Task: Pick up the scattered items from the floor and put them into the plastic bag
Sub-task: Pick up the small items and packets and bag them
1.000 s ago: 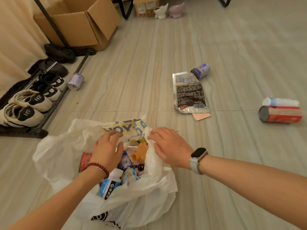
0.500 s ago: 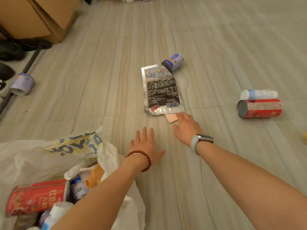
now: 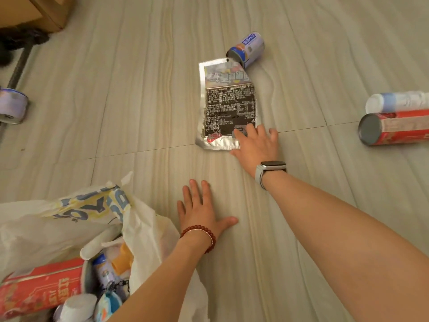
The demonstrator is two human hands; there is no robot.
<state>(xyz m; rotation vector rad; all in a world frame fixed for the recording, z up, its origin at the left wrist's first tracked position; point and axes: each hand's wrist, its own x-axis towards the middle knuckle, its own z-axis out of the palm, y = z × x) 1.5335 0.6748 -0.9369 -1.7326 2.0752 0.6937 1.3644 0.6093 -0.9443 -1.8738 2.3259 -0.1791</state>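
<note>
At the far left a small lavender can [image 3: 11, 105] lies on its side on the pale tiled floor [image 3: 139, 89], beside a dark metal rail [image 3: 19, 66]; its label is too blurred to read. Below it the white plastic bag [image 3: 144, 231] gapes open at the lower left. A crumpled wrapper [image 3: 92, 205] on the bag's rim shows large blue and yellow letters, of which "OY" can be made out. Inside lie a red can [image 3: 39, 289] with gold characters that cannot be read, a small blue-and-white bottle [image 3: 104, 273] and an orange piece [image 3: 121, 261].

Just right of the bag, the left hand [image 3: 202, 214] presses flat on the floor, fingers straight and spread, holding nothing; a red bead bracelet [image 3: 199, 233] circles the wrist.

Further right a flat silver foil pouch [image 3: 228, 105] lies on the floor, its long axis running away from the person, with the sealed bottom edge nearest. Its black panel carries dense white print too fine to read. At the pouch's far end a small lavender-blue can [image 3: 247, 48] lies on its side, its end touching the pouch's corner.

The right hand [image 3: 257, 145], wearing a smartwatch [image 3: 270, 168], rests on the pouch's near right corner, fingers extended and loosely spread over the foil, not curled round it.

At the right edge a white bottle [image 3: 394, 102] and a red canister [image 3: 394, 129] lie side by side, long axes left to right, the canister's grey end facing left.
</note>
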